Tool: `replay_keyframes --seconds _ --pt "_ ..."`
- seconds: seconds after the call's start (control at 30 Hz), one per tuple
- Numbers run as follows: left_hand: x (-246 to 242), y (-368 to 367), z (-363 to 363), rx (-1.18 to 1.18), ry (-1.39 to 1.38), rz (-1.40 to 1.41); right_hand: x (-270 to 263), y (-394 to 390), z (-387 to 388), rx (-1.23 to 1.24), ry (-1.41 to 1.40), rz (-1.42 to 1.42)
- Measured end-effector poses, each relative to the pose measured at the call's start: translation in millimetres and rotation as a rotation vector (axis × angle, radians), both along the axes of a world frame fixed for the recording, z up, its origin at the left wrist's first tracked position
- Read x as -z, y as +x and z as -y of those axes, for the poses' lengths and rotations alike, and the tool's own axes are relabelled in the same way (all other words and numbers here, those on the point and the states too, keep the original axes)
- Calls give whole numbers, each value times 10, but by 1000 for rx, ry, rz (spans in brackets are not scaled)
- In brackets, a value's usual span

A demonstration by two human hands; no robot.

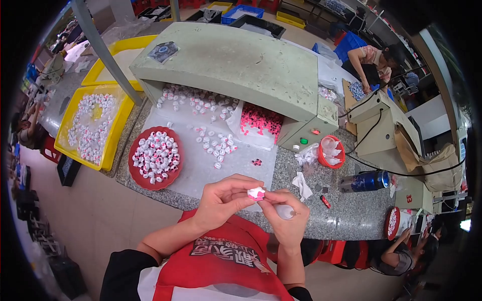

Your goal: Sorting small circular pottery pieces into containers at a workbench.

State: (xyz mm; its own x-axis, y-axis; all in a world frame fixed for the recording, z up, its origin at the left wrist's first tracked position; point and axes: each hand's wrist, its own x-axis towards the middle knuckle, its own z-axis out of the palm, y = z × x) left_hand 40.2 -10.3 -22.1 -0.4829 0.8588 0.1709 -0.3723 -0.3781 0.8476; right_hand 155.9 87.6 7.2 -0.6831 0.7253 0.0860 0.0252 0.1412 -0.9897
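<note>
Between the fingertips of my left hand [222, 201] is a small white and pink piece [256, 193], held up over the table's front edge. The fingertips of my right hand [284, 218] touch its other side. Tucked in the right palm is a translucent applicator [285, 212], probably a squeeze bag or bottle, partly hidden by fingers. To the left stands a red scalloped bowl [131, 165] heaped with similar white pieces, some with pink and black parts. Loose white pieces [216, 143] lie on the white sheet [188, 150], with a few pink and black parts [257, 162] nearer my hands.
A pale green metal tunnel housing [233, 64] spans the granite table, pink parts [260, 120] under its right end. At left is a yellow tray [64, 139] of white pieces. A red cup [331, 165], blue bottle [365, 181] and cable [406, 174] lie right. Other people sit nearby.
</note>
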Motion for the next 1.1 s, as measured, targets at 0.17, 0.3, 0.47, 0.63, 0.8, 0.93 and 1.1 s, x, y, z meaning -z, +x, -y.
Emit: replay_keyframes --seconds 0.17,0.3,0.47,0.63,0.8,0.93,1.1 --pt "16 11 -31 -38 9 -21 4 -49 14 61 237 -25" --pt "34 24 -38 -49 16 18 45 -56 27 55 279 2" --pt "34 27 -1 -40 -10 18 21 -82 63 119 102 -5" --pt "30 75 6 -113 -15 -7 50 -64 43 41 138 -29" --pt "62 93 6 -114 -19 -10 61 -51 40 24 167 -34" --pt "108 91 2 -94 -48 54 107 -41 2 10 126 -4" --pt "149 43 -43 -36 -99 235 166 -72 -29 14 119 29"
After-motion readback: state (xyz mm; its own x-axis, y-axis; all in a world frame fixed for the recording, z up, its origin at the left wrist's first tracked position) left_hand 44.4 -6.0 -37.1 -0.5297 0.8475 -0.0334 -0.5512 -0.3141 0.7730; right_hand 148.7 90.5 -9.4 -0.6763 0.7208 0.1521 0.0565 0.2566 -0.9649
